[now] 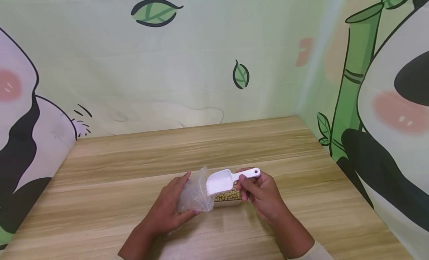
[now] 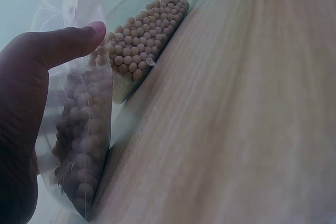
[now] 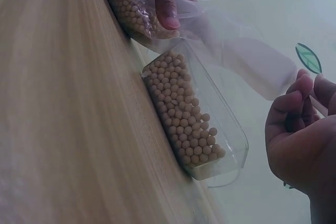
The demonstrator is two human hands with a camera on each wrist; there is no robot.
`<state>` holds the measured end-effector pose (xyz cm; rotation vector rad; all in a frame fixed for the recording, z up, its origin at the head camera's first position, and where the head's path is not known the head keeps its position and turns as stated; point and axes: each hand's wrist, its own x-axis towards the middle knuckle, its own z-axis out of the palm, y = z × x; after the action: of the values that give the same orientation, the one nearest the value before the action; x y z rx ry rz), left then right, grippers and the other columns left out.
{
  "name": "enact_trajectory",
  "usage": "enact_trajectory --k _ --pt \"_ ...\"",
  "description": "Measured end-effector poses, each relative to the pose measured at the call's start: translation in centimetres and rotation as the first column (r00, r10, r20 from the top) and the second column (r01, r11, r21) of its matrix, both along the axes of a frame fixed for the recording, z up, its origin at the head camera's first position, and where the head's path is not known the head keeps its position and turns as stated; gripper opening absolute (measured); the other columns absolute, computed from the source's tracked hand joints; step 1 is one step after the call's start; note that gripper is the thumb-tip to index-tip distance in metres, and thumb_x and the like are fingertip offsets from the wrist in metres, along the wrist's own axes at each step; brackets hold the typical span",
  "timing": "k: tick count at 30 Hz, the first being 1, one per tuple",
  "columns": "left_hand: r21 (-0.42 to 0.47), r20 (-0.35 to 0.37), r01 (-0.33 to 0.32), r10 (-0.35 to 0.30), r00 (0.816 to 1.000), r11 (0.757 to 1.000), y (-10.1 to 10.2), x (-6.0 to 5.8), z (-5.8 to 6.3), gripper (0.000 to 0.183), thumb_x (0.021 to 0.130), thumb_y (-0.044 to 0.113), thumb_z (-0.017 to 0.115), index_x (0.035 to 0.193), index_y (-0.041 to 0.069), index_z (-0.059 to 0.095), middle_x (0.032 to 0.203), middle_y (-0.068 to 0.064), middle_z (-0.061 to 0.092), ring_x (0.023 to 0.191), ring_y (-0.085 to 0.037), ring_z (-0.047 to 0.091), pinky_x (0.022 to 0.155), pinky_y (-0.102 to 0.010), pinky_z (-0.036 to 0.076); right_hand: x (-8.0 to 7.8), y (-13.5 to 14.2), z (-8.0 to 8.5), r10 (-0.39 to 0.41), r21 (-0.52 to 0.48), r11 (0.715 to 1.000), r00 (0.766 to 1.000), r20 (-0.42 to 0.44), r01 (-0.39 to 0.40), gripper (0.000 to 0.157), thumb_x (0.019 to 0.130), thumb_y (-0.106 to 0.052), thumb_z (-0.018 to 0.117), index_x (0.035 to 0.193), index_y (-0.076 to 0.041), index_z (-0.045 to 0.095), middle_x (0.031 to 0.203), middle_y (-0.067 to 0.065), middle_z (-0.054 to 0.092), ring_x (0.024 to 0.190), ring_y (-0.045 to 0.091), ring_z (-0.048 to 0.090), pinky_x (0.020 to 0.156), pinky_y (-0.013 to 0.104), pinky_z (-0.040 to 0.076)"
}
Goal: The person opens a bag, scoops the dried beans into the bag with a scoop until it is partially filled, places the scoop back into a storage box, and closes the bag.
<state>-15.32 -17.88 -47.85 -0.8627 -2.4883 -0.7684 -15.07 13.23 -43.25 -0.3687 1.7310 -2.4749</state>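
My left hand [image 1: 169, 206] grips a clear plastic bag [image 1: 194, 195], fingers on the far side and thumb on the near side. Round, pale-tan soybeans [image 2: 81, 129] fill the bag's lower part. With thumb and fingers, my right hand [image 1: 264, 195] pinches the handle of a white scoop [image 1: 220, 181]. The scoop's blade is at the bag's open mouth, above a clear rectangular box [image 3: 226, 114]. More soybeans [image 3: 178, 114] lie inside this box, which stands on the table beside the bag. In the head view, scoop and bag hide part of the box.
A wood-grain table [image 1: 134, 155] lies under everything. Behind and at both sides hangs a pale green cloth [image 1: 207, 47] printed with pandas, bamboo and leaves.
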Motion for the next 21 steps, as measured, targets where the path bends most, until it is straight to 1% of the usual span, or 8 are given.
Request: enact_trajectory --k 5,9,12,15,16,18,20,21 --pt "-0.001 0.004 0.003 -0.003 1.000 1.000 0.0 -0.1 0.0 0.108 0.080 0.040 0.093 0.166 0.002 0.040 0.145 -0.012 0.066 0.127 -0.025 0.063 0.100 -0.055 0.053 -0.1 0.1 0.1 -0.041 -0.007 0.999 0.999 0.003 0.041 0.010 0.109 -0.007 0.064 0.112 -0.012 0.073 0.079 -0.007 0.074 0.057 0.003 0.059 0.058 0.017 0.051" --pt "-0.002 0.013 0.001 -0.001 1.000 1.000 -0.1 -0.1 0.0 0.108 0.080 0.041 0.093 0.167 0.002 0.040 0.145 -0.012 0.065 0.128 -0.026 0.062 0.102 -0.056 0.053 -0.2 0.2 0.4 -0.138 -0.044 0.989 0.990 0.032 0.139 0.014 0.109 -0.007 0.064 0.103 -0.014 0.075 0.076 -0.006 0.071 0.057 0.004 0.057 0.057 0.018 0.049" --pt "-0.006 0.018 -0.004 0.004 1.000 1.000 -0.1 -0.1 0.0 0.109 0.081 0.042 0.092 0.167 0.003 0.039 0.146 -0.012 0.065 0.129 -0.026 0.062 0.102 -0.057 0.052 -0.3 0.4 0.8 -0.232 -0.079 0.968 0.970 0.067 0.237 0.016 0.108 -0.006 0.065 0.097 -0.014 0.075 0.073 -0.005 0.069 0.056 0.006 0.055 0.055 0.018 0.047" --pt "-0.007 0.022 -0.005 0.005 1.000 1.000 -0.1 0.0 0.0 0.108 0.081 0.041 0.092 0.167 0.003 0.039 0.147 -0.012 0.065 0.130 -0.026 0.062 0.103 -0.057 0.052 -0.5 0.6 1.1 -0.328 -0.081 0.939 0.941 0.085 0.335 0.018 0.107 -0.003 0.066 0.095 -0.011 0.075 0.071 -0.003 0.068 0.055 0.007 0.054 0.053 0.019 0.046" --pt "-0.009 0.022 -0.006 0.006 1.000 1.000 0.0 0.0 0.0 0.108 0.081 0.041 0.092 0.167 0.004 0.039 0.147 -0.012 0.065 0.130 -0.026 0.062 0.103 -0.057 0.053 -0.6 0.7 1.1 -0.360 -0.068 0.928 0.929 0.083 0.365 0.016 0.106 -0.002 0.066 0.095 -0.009 0.075 0.070 -0.003 0.068 0.055 0.007 0.054 0.053 0.019 0.046" --pt "-0.008 0.029 -0.008 0.008 1.000 1.000 0.0 0.0 0.0 0.108 0.081 0.041 0.092 0.167 0.004 0.039 0.147 -0.012 0.065 0.131 -0.026 0.062 0.103 -0.057 0.052 -0.7 0.6 1.1 -0.413 0.000 0.910 0.909 0.060 0.414 0.010 0.105 -0.001 0.068 0.098 -0.004 0.075 0.069 -0.003 0.068 0.055 0.008 0.054 0.053 0.020 0.047" --pt "-0.008 0.033 -0.008 0.009 0.999 1.000 0.0 0.0 -0.1 0.108 0.081 0.040 0.092 0.167 0.004 0.039 0.148 -0.012 0.064 0.132 -0.026 0.062 0.104 -0.057 0.052 -0.6 0.5 1.0 -0.443 0.099 0.892 0.896 -0.002 0.441 0.004 0.103 0.000 0.071 0.101 0.002 0.073 0.069 -0.004 0.068 0.055 0.008 0.056 0.053 0.021 0.048" --pt "-0.008 0.035 -0.008 0.008 0.999 1.000 0.0 0.0 -0.1 0.108 0.081 0.040 0.092 0.167 0.003 0.039 0.148 -0.012 0.064 0.132 -0.027 0.062 0.104 -0.057 0.052 -0.5 0.4 0.9 -0.445 0.158 0.881 0.894 -0.048 0.447 0.004 0.102 0.000 0.073 0.103 0.004 0.073 0.070 -0.003 0.068 0.056 0.007 0.056 0.054 0.021 0.049"
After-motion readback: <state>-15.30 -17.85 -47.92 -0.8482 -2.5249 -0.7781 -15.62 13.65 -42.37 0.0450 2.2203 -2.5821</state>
